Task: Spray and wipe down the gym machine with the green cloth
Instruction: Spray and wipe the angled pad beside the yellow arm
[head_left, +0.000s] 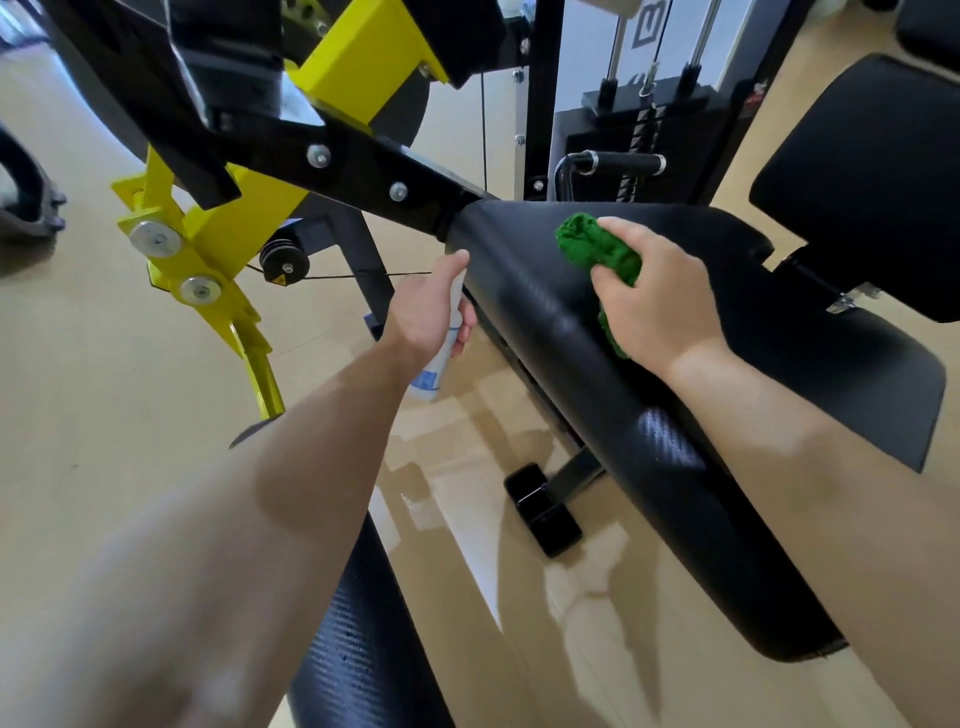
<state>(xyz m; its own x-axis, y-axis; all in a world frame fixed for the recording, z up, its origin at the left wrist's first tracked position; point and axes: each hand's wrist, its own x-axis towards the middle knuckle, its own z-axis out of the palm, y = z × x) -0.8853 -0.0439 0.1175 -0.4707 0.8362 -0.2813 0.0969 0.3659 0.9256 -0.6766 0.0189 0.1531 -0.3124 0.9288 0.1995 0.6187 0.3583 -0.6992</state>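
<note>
Both bare forearms reach forward from the bottom of the head view. The left hand (428, 314) has its fingers curled round a white spray bottle (439, 369) with a blue label. The forefinger lies up over the top of the bottle, so the nozzle is hidden, and the opaque body does not show what is inside or how much. The bottle's long axis runs steeply: its base sticks out below the heel of the hand, and its head sits up by the fingertip, just beside the near edge of the black seat pad (545, 332) of the gym machine (363, 161). The right hand (657, 304) clamps a bunched green cloth (597, 249) against the top of that pad, fingers curled over it and thumb pinching its side. The cloth bulges out ahead of the fingertips, and a strip shows under the palm near the wrist; the rest is covered. Its long axis follows the line of the hand. Beyond the fingers stand a yellow bracket (208, 244), a weight stack (644, 130) and a grip bar (618, 162). A second pad (872, 182) is cut off at the right edge, and a roller pad (363, 623) is cut off at the bottom.
</note>
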